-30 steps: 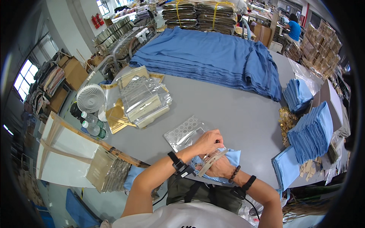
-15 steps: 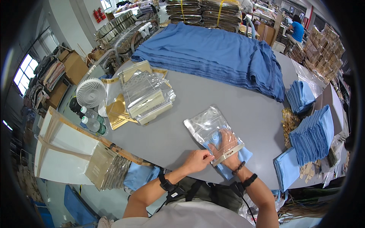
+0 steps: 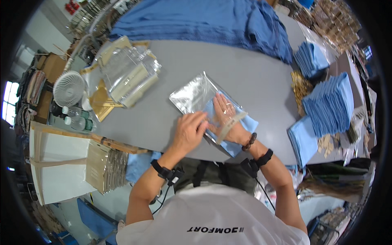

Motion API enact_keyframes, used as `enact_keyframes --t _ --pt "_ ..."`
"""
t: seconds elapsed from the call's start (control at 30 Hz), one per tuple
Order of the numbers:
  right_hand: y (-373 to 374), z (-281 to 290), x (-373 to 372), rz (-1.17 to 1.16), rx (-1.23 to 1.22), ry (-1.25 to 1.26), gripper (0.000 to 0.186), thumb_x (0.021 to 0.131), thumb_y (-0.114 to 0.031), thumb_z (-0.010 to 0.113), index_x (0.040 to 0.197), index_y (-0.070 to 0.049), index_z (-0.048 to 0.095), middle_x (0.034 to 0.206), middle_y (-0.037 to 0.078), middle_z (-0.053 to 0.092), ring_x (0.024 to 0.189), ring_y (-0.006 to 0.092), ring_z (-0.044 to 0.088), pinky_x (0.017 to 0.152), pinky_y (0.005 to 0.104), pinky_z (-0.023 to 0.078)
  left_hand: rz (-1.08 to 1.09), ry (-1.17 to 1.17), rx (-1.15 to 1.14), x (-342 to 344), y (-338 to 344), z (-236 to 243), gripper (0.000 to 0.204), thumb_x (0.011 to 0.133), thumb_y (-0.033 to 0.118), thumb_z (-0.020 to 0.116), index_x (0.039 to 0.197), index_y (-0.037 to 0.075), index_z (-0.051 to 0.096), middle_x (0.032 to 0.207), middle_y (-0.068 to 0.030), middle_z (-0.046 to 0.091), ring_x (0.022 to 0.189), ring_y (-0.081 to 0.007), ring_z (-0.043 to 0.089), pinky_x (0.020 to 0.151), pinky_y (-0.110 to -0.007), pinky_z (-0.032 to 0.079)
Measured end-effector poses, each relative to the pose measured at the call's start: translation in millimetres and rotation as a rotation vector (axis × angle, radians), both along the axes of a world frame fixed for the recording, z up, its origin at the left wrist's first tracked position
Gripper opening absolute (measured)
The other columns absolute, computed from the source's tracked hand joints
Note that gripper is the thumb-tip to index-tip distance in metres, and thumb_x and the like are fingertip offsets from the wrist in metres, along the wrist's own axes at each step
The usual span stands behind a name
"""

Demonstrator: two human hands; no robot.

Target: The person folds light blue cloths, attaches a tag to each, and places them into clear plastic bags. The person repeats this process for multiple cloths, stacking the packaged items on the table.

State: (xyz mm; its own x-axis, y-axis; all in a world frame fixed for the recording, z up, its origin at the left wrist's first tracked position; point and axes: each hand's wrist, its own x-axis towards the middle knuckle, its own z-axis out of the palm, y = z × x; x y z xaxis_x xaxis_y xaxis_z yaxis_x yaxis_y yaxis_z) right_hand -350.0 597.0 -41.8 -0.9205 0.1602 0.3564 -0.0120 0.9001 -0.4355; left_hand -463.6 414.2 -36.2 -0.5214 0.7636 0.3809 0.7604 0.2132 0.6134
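Observation:
A clear plastic bag [image 3: 188, 94] with a pale hanging strip [image 3: 233, 125] lies slanted on the grey table. A folded light blue cloth [image 3: 250, 123] is partly inside it, its near corners sticking out of the mouth. My right hand [image 3: 227, 116] reaches into the bag, open, fingers stretched flat over the cloth; the strip crosses the back of the hand. At the bag's left edge, my left hand [image 3: 189, 131] is open with its fingers extended, slightly blurred. Whether its fingertips press the film I cannot tell.
Empty bags [image 3: 126, 75] lie piled at the left, near a white fan [image 3: 69, 88] and bottles [image 3: 79, 123]. A large blue fabric stack [image 3: 200, 22] covers the far side. Folded blue cloths [image 3: 328, 106] stand at the right. A box of packed bags [image 3: 61, 163] sits lower left.
My left hand has let go of the bag's edge by the mouth and opened along its left side. My right hand is flatter and deeper in the bag. The whole view has shifted.

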Motion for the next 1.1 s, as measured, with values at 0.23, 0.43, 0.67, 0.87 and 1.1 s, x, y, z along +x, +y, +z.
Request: enact_keyframes --t 0.23,0.43,0.67,0.87,1.1 --pt "-8 52 116 0.289 -0.052 -0.14 0.052 0.091 -0.015 0.081 0.138 -0.001 0.064 0.15 0.017 0.061 0.142 0.0373 0.056 0.121 0.0511 0.045 0.124 -0.216 0.169 -1 -11 -4 0.028 0.103 0.014 0.066 0.127 0.003 0.072 0.138 -0.0161 0.07 0.122 -0.0369 0.067 0.104 -0.043 0.052" --pt "-17 21 115 0.17 0.06 0.015 0.034 0.09 -0.009 0.08 0.122 -0.005 0.069 0.136 0.009 0.072 0.13 0.0305 0.067 0.114 0.0483 0.052 0.013 0.087 0.304 12 -24 -7 0.028 0.091 0.011 0.076 0.12 0.008 0.076 0.116 -0.0101 0.069 0.102 -0.0307 0.069 0.09 -0.04 0.056" --pt "-24 16 89 -0.012 -0.218 0.232 0.018 0.102 -0.001 0.063 0.12 -0.003 0.063 0.125 0.013 0.076 0.113 0.0368 0.075 0.097 0.0466 0.063 -0.188 0.252 -0.032 58 -26 -3 0.01 0.086 0.016 0.078 0.091 0.008 0.076 0.075 -0.0103 0.068 0.075 -0.0282 0.072 0.071 -0.041 0.057" --pt "-33 27 85 0.102 -0.207 -0.098 0.056 0.086 0.007 0.069 0.14 0.0 0.057 0.152 0.025 0.057 0.144 0.0432 0.052 0.123 0.0546 0.041 -0.134 0.096 -0.39 47 -13 10 0.031 0.089 0.024 0.074 0.064 0.006 0.074 0.064 -0.0196 0.069 0.06 -0.0361 0.073 0.059 -0.046 0.057" --pt "-12 6 -6 0.138 -0.057 -0.083 0.078 0.081 -0.012 0.076 0.154 -0.001 0.05 0.16 0.026 0.048 0.153 0.0449 0.04 0.131 0.0557 0.025 -0.191 0.162 -0.459 47 -12 21 0.034 0.1 0.028 0.068 0.076 0.006 0.074 0.062 -0.0171 0.069 0.059 -0.0338 0.073 0.055 -0.045 0.056"
